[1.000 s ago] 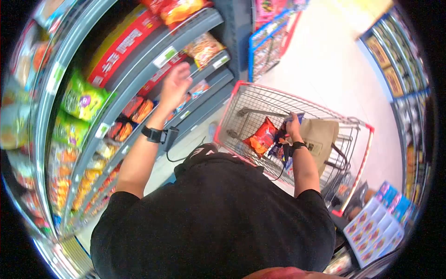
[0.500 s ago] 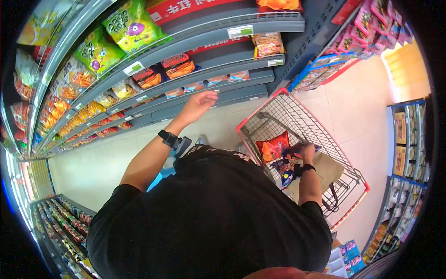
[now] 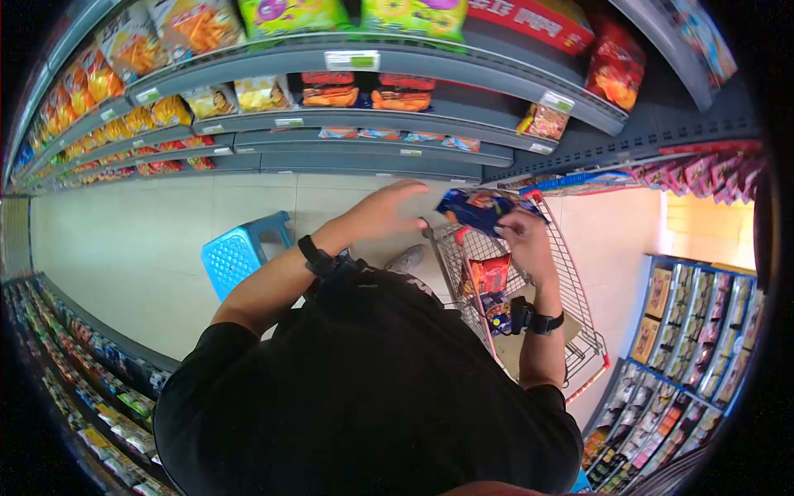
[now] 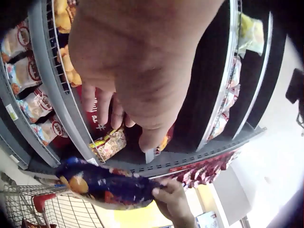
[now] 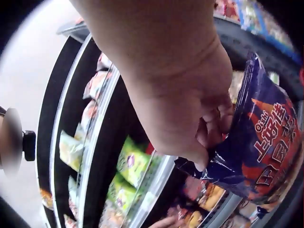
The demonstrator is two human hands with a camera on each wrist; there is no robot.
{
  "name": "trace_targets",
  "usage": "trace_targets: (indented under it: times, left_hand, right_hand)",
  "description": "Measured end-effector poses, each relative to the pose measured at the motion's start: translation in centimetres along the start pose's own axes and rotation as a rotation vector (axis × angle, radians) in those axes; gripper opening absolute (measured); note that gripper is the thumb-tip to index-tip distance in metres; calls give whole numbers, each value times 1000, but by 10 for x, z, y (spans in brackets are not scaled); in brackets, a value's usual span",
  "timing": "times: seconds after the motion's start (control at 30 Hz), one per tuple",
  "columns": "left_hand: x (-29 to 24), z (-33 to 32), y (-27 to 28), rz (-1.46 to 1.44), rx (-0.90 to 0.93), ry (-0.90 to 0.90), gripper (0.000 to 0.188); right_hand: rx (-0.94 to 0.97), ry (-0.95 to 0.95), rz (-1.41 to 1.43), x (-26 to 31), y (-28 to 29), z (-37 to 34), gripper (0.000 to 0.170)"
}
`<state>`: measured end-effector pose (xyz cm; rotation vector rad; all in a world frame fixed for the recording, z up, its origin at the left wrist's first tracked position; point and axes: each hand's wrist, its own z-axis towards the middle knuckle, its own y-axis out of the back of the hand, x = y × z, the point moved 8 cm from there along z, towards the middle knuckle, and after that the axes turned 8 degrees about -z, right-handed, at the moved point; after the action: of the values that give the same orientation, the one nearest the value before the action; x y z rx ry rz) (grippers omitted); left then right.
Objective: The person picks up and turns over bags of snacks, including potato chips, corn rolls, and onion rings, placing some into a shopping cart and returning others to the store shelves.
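My right hand pinches the end of a dark blue Oishi snack bag with an orange-red front. In the head view the bag hangs above the near corner of the shopping cart, toward the shelves. To its left, my left hand reaches toward the bag with fingers extended and thumb apart, holding nothing. The left wrist view has this hand above the bag, a gap between them. Inside the cart lie a red snack bag, another dark blue bag and a tan cloth bag.
Shelves of snacks run along the front, with two dark blue and orange packs on a middle tier. On the floor at left stands a blue stool. More shelving lines the right side.
The right hand has lifted the dark blue bag out of the cart toward the shelves. The head view has turned left, bringing the stool fully into sight. My left hand now extends toward the bag.
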<state>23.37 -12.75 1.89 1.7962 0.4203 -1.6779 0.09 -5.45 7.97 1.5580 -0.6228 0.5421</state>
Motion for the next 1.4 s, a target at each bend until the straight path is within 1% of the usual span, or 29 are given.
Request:
trace_targets:
  times: [0.07, 0.1, 0.17, 0.2, 0.27, 0.3, 0.4, 0.47, 0.5, 0.6, 0.63, 0.73, 0.77, 0.87, 0.9, 1.0, 1.03, 1.13, 1.17, 1.27, 1.3, 1.4]
  left_hand:
    - [-39, -16, 15, 61, 24, -116, 69]
    - [-43, -24, 21, -32, 67, -81, 77]
    - [-44, -43, 48, 85, -43, -105, 80]
    - [-43, -54, 62, 147, -95, -113, 81]
    - [-27, -74, 90, 71, -142, -22, 83]
    - [-19, -84, 100, 26, -164, 23, 84]
    - [4, -109, 121, -30, -210, 195, 81]
    - [19, -126, 138, -88, -400, 185, 75]
    - [28, -133, 145, -118, -492, 180, 71]
    - [69, -143, 145, -679, -585, 147, 64]
    - [62, -142, 145, -801, -588, 115, 59]
    - [48, -132, 131, -950, -565, 129, 56]
    - [39, -126, 126, -930, -559, 122, 56]
    - [17, -108, 108, -931, -552, 109, 56]
    - [10, -101, 101, -925, -542, 114, 58]
    - [-2, -78, 77, -872, -501, 117, 62]
    - [-1, -69, 64, -864, -470, 153, 64]
    - [11, -40, 30, -614, -480, 235, 62]
    - [26, -33, 16, -538, -529, 273, 61]
    - [-5, -5, -12, -86, -419, 83, 60]
    - [-13, 11, -34, -162, -231, 110, 58]
    - [-26, 38, -93, -334, -132, 95, 60]
  right_hand:
    - [76, 72, 4, 59, -36, 25, 9]
    - [101, 82, 28, 83, -53, 34, 9]
    - [149, 108, 81, 126, -85, 53, 10]
    - [155, 106, 121, 138, -98, 61, 10]
    - [161, 93, 204, 158, -122, 76, 11]
    - [145, 151, 161, 175, -128, 81, 11]
    - [119, 272, 161, 220, -140, 87, 14]
    - [-53, 345, 144, 225, -130, 88, 22]
    - [-139, 379, 135, 222, -124, 87, 27]
    - [-177, 89, 377, 162, -127, 88, 44]
    - [-95, 54, 440, 151, -136, 85, 59]
    - [203, -266, 858, 127, -179, 57, 66]
    - [288, -165, 934, 133, -189, 54, 69]
    - [199, -205, 990, 114, -183, 49, 68]
    - [196, -205, 1084, 113, -177, 47, 63]
    - [163, -302, 1124, 90, -157, 33, 57]
    - [107, -346, 1126, 72, -152, 28, 50]
    - [17, -309, 1163, 29, -124, 12, 45]
    - [-76, -346, 1144, 8, -114, 6, 42]
    - [-328, -362, 1180, -35, -77, -11, 42]
    - [-401, -327, 1149, -45, -65, -16, 43]
    - [-446, -312, 1032, -65, -43, -31, 43]
